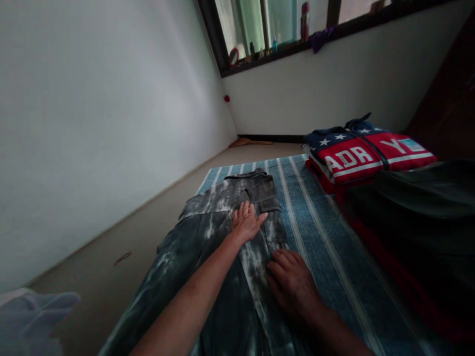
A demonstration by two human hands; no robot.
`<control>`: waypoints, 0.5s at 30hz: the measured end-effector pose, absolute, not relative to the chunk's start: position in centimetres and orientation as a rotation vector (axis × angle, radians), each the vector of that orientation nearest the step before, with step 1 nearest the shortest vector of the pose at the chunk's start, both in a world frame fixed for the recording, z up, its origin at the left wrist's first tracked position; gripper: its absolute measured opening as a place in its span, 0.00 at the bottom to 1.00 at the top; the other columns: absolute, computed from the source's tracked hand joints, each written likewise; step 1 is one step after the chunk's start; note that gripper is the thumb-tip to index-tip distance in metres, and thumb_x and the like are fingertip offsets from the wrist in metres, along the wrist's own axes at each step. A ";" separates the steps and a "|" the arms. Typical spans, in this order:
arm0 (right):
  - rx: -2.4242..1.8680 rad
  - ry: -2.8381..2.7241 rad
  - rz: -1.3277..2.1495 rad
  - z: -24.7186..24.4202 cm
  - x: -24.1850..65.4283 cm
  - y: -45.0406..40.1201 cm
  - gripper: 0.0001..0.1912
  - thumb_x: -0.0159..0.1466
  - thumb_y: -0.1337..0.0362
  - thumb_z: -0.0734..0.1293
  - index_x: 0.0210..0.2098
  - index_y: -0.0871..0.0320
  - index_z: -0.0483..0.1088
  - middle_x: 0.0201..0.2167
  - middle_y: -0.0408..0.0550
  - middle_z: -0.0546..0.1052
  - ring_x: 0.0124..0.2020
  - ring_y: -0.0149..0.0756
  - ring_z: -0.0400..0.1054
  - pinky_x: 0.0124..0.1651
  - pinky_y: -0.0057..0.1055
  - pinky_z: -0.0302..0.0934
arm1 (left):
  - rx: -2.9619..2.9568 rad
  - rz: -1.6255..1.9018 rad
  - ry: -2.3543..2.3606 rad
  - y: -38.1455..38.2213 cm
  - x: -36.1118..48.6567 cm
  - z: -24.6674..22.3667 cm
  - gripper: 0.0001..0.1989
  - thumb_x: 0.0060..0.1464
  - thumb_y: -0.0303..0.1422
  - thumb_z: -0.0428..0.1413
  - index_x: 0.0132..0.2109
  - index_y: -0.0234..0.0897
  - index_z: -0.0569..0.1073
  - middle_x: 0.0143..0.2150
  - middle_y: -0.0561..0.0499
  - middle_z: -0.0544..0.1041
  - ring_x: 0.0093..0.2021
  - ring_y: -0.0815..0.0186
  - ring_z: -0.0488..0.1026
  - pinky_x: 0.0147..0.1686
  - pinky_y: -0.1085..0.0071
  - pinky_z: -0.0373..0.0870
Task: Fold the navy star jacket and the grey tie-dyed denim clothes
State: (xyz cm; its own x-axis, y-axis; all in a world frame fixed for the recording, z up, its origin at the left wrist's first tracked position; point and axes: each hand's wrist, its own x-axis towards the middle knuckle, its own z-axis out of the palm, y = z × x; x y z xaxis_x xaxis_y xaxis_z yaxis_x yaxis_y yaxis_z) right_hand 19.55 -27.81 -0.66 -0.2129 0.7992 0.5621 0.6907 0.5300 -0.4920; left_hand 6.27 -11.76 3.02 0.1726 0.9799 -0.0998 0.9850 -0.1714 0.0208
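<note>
A dark tie-dyed garment with pale blotches, apparently cargo trousers (211, 227), lies spread over a blue striped cloth (319, 222). On its upper part, close to a flap pocket (269, 204), my left hand (246, 222) rests flat with the thumb spread. My right hand (293, 279) is at the garment's right edge, lower down. Its fingers curl over that edge, and the fingertips are partly hidden, so a pinched fold of cloth cannot be made out clearly.
To the right a folded red and navy jacket (356, 153) with stars and letters lies on other clothes, beside a dark garment (419, 202). A white wall (111, 123) runs along the left. Bottles and a small mirror (233, 56) stand on the windowsill. Pale fabric (33, 321) shows at lower left.
</note>
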 end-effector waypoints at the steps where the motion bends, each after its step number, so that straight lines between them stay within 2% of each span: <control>1: -1.219 -1.976 0.165 -0.5 19.6 -27.8 0.05 0.60 0.71 0.65 0.35 0.56 0.70 0.41 0.48 0.74 0.48 0.42 0.65 0.53 0.41 0.56 | 2.345 -0.099 1.961 -12.3 6.4 2.8 0.40 0.61 0.55 0.34 0.67 0.26 0.52 0.71 0.37 0.47 0.71 0.53 0.41 0.65 0.54 0.43; 11: -1.315 -2.118 0.113 0.5 20.4 -27.5 0.02 0.62 0.66 0.65 0.35 0.57 0.69 0.39 0.48 0.73 0.46 0.40 0.63 0.51 0.38 0.54 | 2.454 -0.047 1.975 -14.1 7.5 2.9 0.40 0.61 0.53 0.37 0.67 0.23 0.52 0.71 0.35 0.46 0.71 0.51 0.38 0.66 0.53 0.38; 15: -1.336 -2.182 0.042 0.5 20.6 -27.1 0.04 0.63 0.63 0.65 0.35 0.57 0.69 0.36 0.48 0.73 0.44 0.41 0.63 0.49 0.38 0.54 | 2.488 -0.131 1.977 -16.0 7.7 3.2 0.43 0.60 0.55 0.36 0.68 0.22 0.51 0.71 0.35 0.46 0.71 0.51 0.40 0.65 0.52 0.41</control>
